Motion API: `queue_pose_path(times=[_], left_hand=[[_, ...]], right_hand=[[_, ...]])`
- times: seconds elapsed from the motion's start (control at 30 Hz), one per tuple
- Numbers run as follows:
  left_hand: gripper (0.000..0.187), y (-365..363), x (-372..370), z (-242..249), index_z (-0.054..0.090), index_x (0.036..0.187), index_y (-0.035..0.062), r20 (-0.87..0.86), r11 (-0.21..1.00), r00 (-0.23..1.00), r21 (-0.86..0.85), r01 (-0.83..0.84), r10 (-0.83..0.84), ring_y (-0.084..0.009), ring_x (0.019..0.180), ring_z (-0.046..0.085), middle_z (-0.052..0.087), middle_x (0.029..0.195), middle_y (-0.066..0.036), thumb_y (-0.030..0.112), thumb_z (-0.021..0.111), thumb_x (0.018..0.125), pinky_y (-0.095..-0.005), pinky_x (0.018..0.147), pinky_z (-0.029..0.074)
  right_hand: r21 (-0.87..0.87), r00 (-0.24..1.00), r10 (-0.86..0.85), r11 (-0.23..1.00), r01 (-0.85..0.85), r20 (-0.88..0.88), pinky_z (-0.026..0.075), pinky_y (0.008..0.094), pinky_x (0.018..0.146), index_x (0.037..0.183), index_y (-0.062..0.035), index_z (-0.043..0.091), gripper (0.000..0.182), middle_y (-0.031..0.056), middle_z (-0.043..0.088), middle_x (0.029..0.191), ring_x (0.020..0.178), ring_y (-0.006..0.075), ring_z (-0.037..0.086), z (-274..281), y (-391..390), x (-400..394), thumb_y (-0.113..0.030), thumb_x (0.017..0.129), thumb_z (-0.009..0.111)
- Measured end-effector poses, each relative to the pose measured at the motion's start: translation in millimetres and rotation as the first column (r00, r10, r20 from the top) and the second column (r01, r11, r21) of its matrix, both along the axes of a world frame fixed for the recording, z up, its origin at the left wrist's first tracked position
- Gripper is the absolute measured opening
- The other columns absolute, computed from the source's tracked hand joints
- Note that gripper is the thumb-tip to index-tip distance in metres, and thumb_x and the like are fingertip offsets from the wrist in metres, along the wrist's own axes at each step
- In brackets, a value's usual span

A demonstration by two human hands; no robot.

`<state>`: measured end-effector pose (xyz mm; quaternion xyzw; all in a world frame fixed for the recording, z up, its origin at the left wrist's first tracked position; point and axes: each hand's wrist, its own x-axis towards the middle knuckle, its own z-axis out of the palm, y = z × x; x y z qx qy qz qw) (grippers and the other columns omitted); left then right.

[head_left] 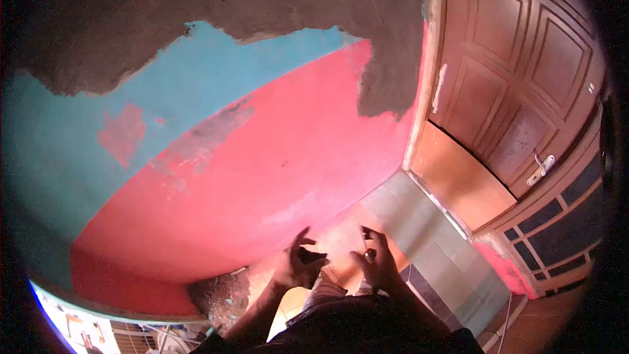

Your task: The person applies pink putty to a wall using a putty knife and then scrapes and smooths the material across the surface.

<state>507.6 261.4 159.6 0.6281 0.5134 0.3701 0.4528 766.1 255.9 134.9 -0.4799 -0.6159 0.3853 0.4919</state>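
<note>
Where the view tilts steeply, the wall (262,157) fills most of the frame: turquoise paint on the left, red-pink paint across the middle, and bare grey render (216,0) along the top where the coating has come away; a heap of rubble (219,295) lies at the foot of the wall, which fits with material shed from it.

Just right of the rubble, the left hand (298,265) is raised in front of the body with its fingers (303,236) curled around a small dark object (313,259); the object sits against the palm, apparently so that it is steadied for the other hand; what it is cannot be told at this size.

Close beside it, apart by a narrow gap, the right hand (373,262) is held at the same height; its fingers are pinched shut on a small dark item (365,233) whose tip shows above them, while a pale speck lower down is too small to identify; both hands hover over the tiled floor (432,242), with the person's dark clothing (367,328) below them.

Further right stands the brown panelled door (524,65), closed, its metal handle (542,169) at the lower edge; a dark-paned frame (557,223) adjoins it at the far right.
</note>
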Motion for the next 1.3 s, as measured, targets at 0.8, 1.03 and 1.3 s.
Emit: queue_pose_path(times=[0.8,1.03,1.3], left_hand=[[0.054,-31.9,-147.4,13.5,0.055,0.146,0.0051,-0.273,0.824,0.777,0.211,-0.526,0.567,-0.0228,0.096,0.073,0.075,0.098,-0.012,0.0,0.043,0.093,-0.0382,0.09,0.056],[0.049,-32.5,-221.4,67.0,0.059,0.141,-0.0007,-0.027,0.687,0.706,0.262,-0.678,0.708,-0.0126,0.069,0.064,0.069,0.082,-0.008,-0.001,0.047,0.094,-0.031,0.065,0.056],[0.056,-16.1,-366.4,138.3,0.055,0.146,0.0001,-0.1,0.476,0.533,0.608,-0.635,0.84,-0.0042,0.065,0.051,0.057,0.078,0.002,-0.004,0.071,0.092,-0.0234,0.059,0.045]], right_hand=[[-0.229,0.968,-0.204,0.959,0.167,-0.147,0.038,0.0374,0.099,0.166,-0.0074,0.016,0.077,0.022,0.036,0.153,0.125,0.0272,0.04,-55.4,53.8,31.2,-0.018,0.105,0.061],[-0.562,0.873,-0.301,0.826,0.038,-0.384,0.033,0.0218,0.038,0.158,-0.0151,0.036,0.06,0.0088,0.058,0.119,0.051,0.0069,0.044,-15.8,57.4,7.0,-0.049,0.11,0.048],[-0.555,0.822,-0.348,0.831,0.048,-0.45,0.028,0.0239,0.041,0.116,-0.016,0.059,0.05,-0.0023,0.046,0.069,0.051,0.0078,0.041,-13.4,74.6,-104.1,-0.064,0.106,0.047]])
